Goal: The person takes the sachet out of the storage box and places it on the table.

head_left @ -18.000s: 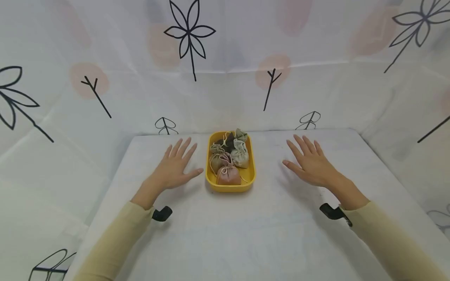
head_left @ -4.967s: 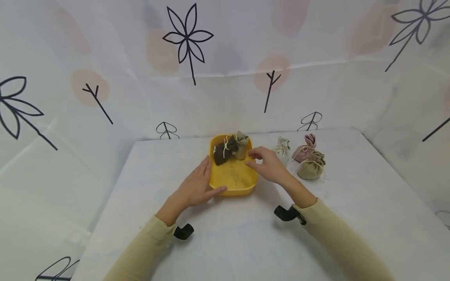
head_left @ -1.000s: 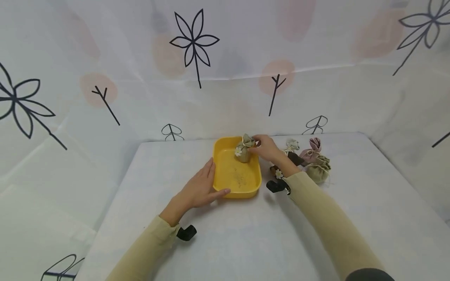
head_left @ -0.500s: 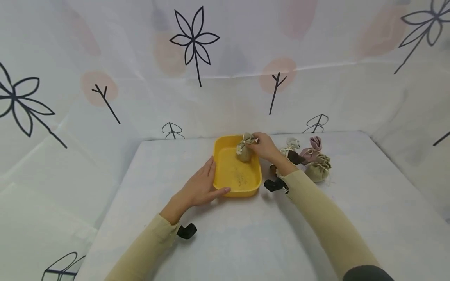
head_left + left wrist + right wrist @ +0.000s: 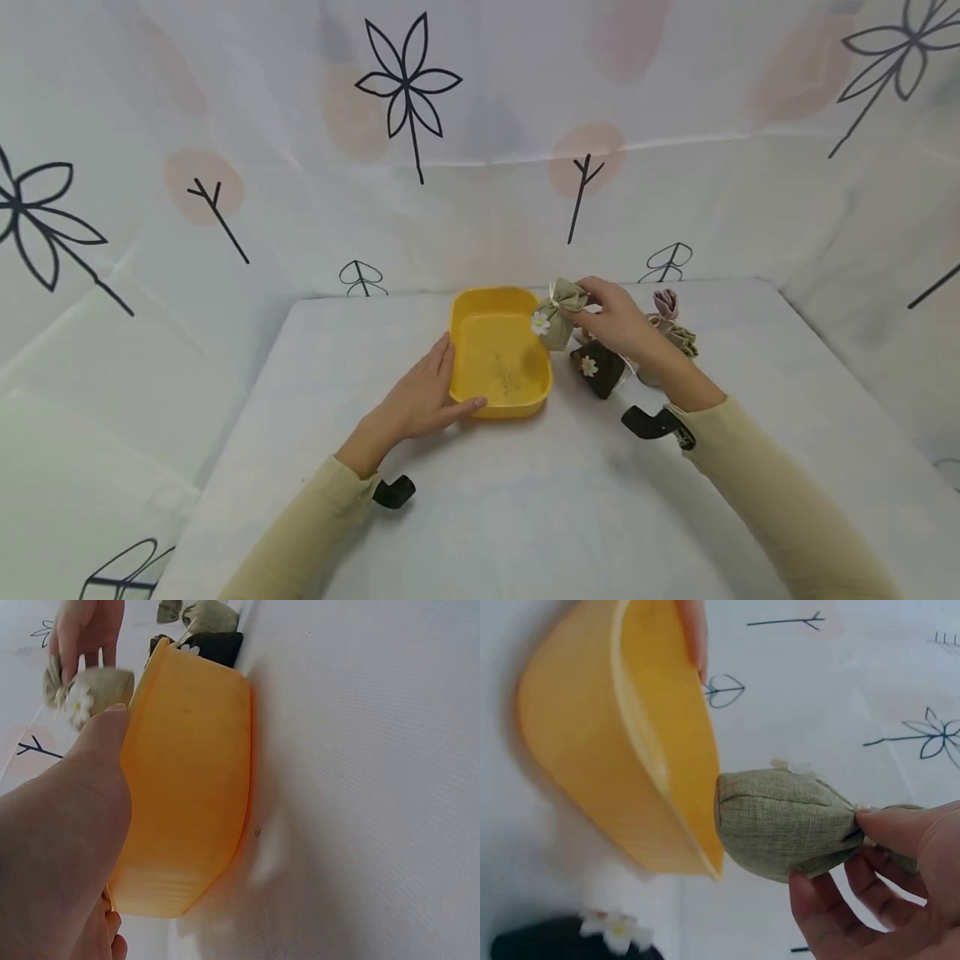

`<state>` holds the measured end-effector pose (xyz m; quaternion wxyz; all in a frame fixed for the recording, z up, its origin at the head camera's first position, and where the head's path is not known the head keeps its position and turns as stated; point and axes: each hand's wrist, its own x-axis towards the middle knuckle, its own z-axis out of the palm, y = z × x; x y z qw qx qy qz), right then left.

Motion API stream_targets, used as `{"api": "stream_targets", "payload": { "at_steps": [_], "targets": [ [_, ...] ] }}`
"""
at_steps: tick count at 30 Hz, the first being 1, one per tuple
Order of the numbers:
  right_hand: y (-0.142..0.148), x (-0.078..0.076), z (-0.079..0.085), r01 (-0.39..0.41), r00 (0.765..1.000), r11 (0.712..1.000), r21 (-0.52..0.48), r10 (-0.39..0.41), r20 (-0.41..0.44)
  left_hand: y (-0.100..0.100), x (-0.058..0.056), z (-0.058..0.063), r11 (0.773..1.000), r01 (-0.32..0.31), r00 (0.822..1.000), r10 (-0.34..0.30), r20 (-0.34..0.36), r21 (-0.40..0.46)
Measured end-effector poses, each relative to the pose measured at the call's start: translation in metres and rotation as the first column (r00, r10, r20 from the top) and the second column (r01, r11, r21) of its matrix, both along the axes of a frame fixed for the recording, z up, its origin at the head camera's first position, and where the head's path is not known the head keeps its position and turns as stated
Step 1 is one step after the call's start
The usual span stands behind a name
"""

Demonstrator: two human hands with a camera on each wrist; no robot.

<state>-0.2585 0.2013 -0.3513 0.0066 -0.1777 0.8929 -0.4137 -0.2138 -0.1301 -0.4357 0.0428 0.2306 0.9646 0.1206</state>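
My right hand (image 5: 618, 321) pinches a grey-green drawstring pouch (image 5: 557, 329) with a white flower at its gathered neck. The pouch hangs by the right rim of a yellow plastic tray (image 5: 498, 367), with no other pouch inside the tray. In the right wrist view, thumb and fingers grip the cloth near the tie. My left hand (image 5: 416, 400) lies along the tray's left wall, fingers straight, its thumb at the front corner. Right of the tray, a dark brown pouch (image 5: 600, 372) with a white flower lies on its side.
Behind the right hand stand a pink pouch (image 5: 665, 304) and an olive pouch (image 5: 682, 340), both partly covered. The hand hides most of a pale pouch. A white cloth covers the table (image 5: 480, 508), and a patterned white sheet (image 5: 480, 217) rises behind it.
Since half a second ago, the grey-green pouch has risen out of the tray and moved right in my right hand. Earlier the other pouches went from the tray to the table at right.
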Motion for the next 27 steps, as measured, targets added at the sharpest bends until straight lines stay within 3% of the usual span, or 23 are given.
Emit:
{"api": "stream_targets", "payload": {
  "at_steps": [8,13,20,27],
  "targets": [
    [0.044,0.05,-0.009,-0.023,0.999,1.0,0.012,0.024,-0.04,-0.002,0.002,-0.003,1.0,-0.008,1.0,0.008,0.016,-0.01],
    [0.072,0.072,-0.022,-0.016,0.999,1.0,0.008,0.016,-0.046,-0.004,0.0,-0.003,1.0,-0.005,1.0,0.005,0.006,-0.007],
    [0.096,0.083,-0.047,-0.022,1.0,1.0,0.01,0.022,0.01,-0.007,0.003,-0.006,1.0,-0.018,1.0,0.018,0.013,-0.007],
    [0.105,0.088,-0.061,0.001,0.999,0.999,0.052,-0.004,0.049,-0.007,0.002,-0.006,1.0,-0.007,1.0,0.007,0.017,0.013]
  ]
}}
